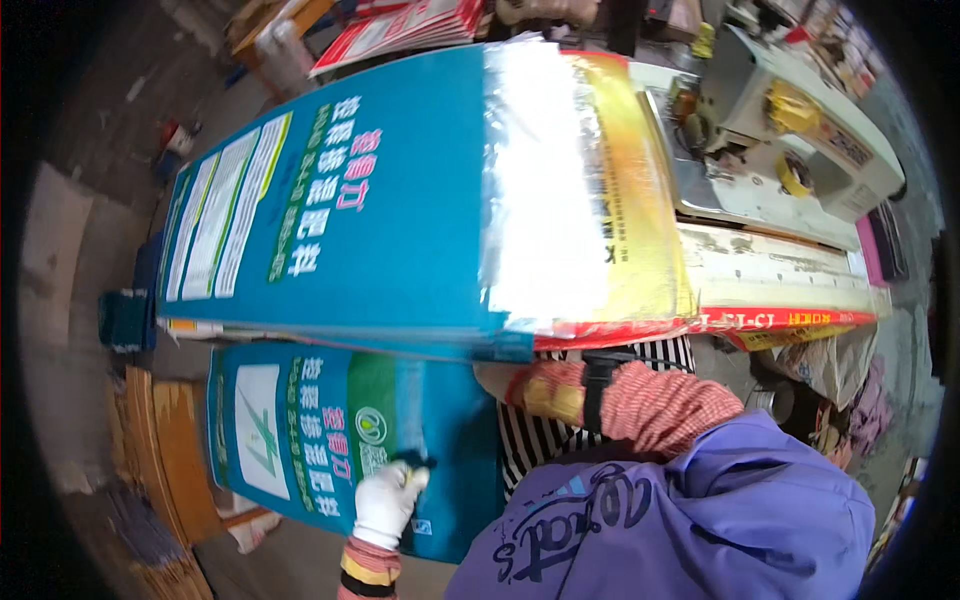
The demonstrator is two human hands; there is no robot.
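Inspecting your left hand [385, 505]: white-gloved fingers curled closed on a small dark item [419, 461], over the lower teal sack [460, 500], which lies just below the stacked sacks [400, 180]. Your right hand [503, 380] is blurred beside them; its grip cannot be told. Judged light, limp and slick, the lower teal sack is best held near an edge.

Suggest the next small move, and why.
Perhaps steady the lower bag with the right hand: that hand is already by its upper right corner in the picture, while the left hand is over its printed face, a dark item at the fingertips.
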